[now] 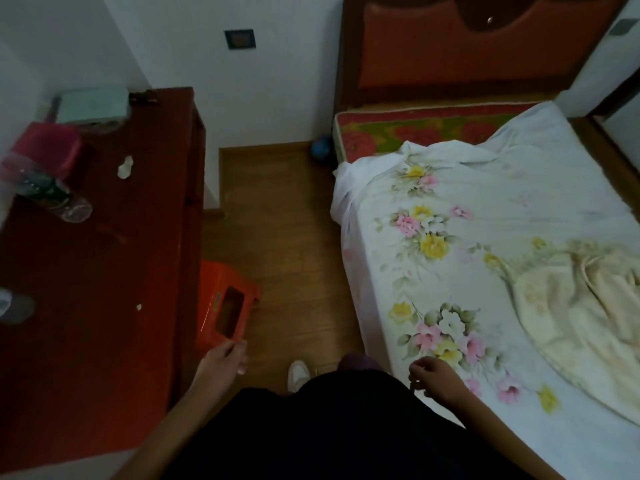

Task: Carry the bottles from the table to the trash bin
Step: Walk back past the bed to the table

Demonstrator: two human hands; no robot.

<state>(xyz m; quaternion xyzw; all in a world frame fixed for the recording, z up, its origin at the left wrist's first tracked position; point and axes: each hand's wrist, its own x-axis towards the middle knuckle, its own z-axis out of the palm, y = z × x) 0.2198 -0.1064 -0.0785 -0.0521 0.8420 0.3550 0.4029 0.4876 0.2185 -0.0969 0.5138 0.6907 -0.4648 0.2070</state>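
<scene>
A clear plastic bottle (52, 192) with a green label lies on its side at the left of the dark red table (114, 254). Part of another round object, perhaps a bottle (14, 306), shows at the table's left edge. My left hand (225, 360) hangs low beside the table's front corner, fingers loosely curled, holding nothing. My right hand (433, 377) hovers at the edge of the bed, fingers loosely bent and empty. No trash bin is in view.
An orange plastic stool (225, 306) stands by the table. A pink container (52, 147), a pale green box (93, 103) and a crumpled tissue (125, 167) lie on the table. A bed with a floral sheet (485, 254) fills the right. A wooden floor strip (277, 220) runs between them.
</scene>
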